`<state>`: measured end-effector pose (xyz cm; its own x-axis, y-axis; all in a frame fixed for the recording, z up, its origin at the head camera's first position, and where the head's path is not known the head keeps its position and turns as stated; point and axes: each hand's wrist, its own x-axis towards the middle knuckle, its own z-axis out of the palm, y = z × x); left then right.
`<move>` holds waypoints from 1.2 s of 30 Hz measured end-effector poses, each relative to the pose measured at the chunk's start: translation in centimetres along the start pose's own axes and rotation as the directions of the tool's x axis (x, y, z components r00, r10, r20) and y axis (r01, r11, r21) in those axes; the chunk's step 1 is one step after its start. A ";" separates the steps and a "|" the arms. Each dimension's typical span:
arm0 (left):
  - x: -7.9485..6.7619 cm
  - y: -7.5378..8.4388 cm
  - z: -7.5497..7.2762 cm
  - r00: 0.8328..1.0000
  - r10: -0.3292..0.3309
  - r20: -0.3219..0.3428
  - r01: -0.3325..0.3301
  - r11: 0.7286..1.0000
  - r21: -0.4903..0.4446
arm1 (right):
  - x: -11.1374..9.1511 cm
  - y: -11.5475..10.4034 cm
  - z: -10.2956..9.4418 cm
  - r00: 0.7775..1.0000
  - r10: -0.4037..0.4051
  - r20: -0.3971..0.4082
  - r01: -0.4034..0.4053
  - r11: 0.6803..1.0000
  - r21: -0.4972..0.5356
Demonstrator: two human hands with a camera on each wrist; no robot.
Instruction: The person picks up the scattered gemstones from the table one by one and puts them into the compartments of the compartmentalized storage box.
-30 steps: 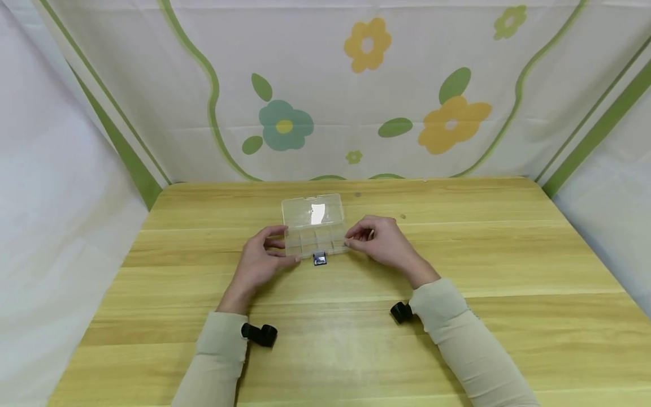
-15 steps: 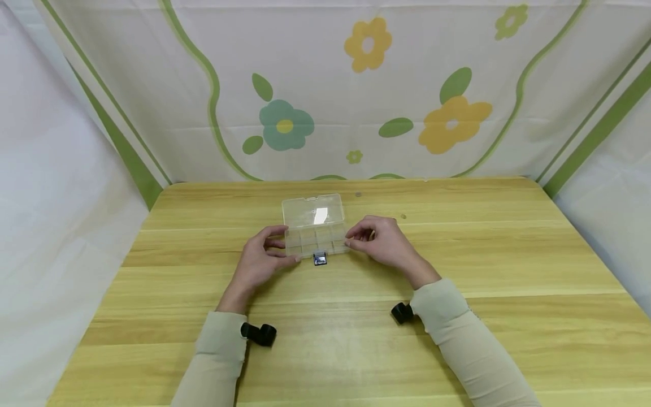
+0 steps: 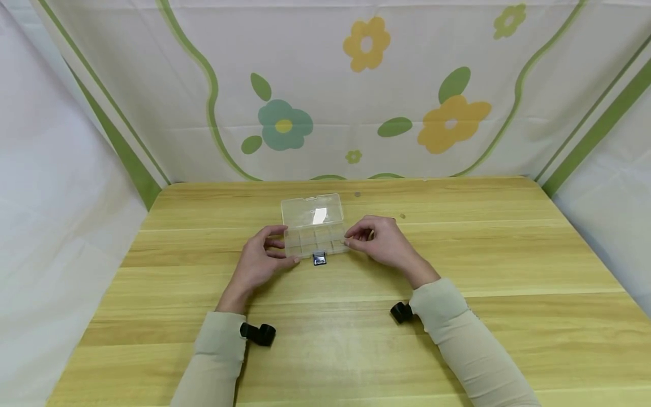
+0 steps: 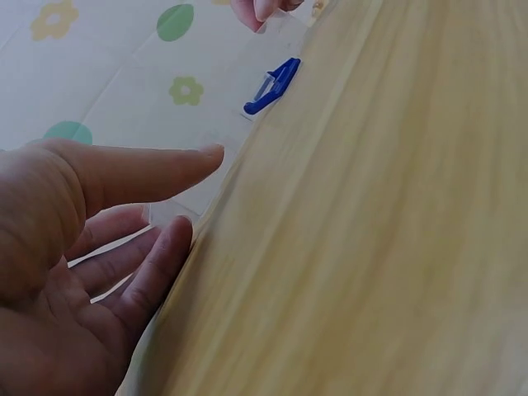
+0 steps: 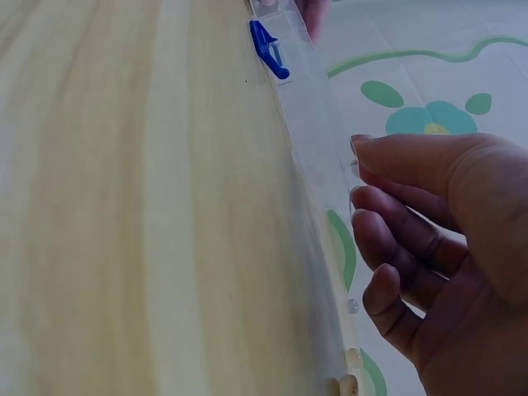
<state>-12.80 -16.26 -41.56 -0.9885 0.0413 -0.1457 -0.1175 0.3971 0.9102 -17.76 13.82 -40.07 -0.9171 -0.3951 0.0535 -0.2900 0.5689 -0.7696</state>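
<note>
A clear plastic compartment box [image 3: 308, 235] lies on the table with its hinged lid [image 3: 300, 212] raised toward the back. At the middle of its front edge sits a blue latch [image 3: 319, 259], seen from the side in the left wrist view. My left hand [image 3: 258, 260] holds the box's left end, thumb at the front corner and fingers along the side. At the other end, the thumb and forefinger of my right hand [image 3: 382, 240] pinch at the box's right edge. In the right wrist view its other fingers [image 5: 379, 239] curl loosely behind the pinch.
Behind the box, a small grey piece [image 3: 357, 194] lies on the wooden table [image 3: 325, 339]. A small brownish piece [image 3: 403, 216] is just beyond my right hand. A flower-printed cloth [image 3: 330, 85] hangs at the table's back edge. Black cameras sit at both sleeve cuffs.
</note>
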 end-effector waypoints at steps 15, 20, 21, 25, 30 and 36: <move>-0.3 0.2 0.0 1.000 -0.007 -0.006 0.007 1.000 -0.023 | -0.2 1.3 -1.9 0.998 0.043 -0.056 -0.042 0.999 0.025; -0.3 0.3 0.0 1.000 -0.018 -0.015 0.018 1.000 -0.019 | -0.6 2.5 -3.3 0.990 0.103 -0.096 -0.101 0.995 0.028; -0.3 0.3 0.0 1.000 -0.022 -0.017 0.021 1.000 -0.018 | -0.7 2.6 -3.6 0.988 0.118 -0.102 -0.115 0.993 0.030; -0.3 0.3 0.1 1.000 -0.025 -0.017 0.025 1.000 -0.018 | -0.9 3.4 -4.4 0.980 0.166 -0.111 -0.163 0.986 0.033; -0.3 0.4 0.2 1.000 -0.023 -0.019 0.023 1.000 -0.020 | -1.2 4.4 -5.2 0.974 0.198 -0.108 -0.197 0.980 0.015; -0.2 0.3 0.2 1.000 -0.021 -0.019 0.020 0.999 -0.026 | -1.6 5.4 -6.0 0.980 0.186 -0.066 -0.187 0.982 -0.006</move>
<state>-12.57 -15.97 -41.33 -0.9875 0.0154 -0.1571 -0.1400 0.3735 0.9170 -19.54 21.85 -40.52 -0.9710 -0.2342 -0.0490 -0.1150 0.6367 -0.7625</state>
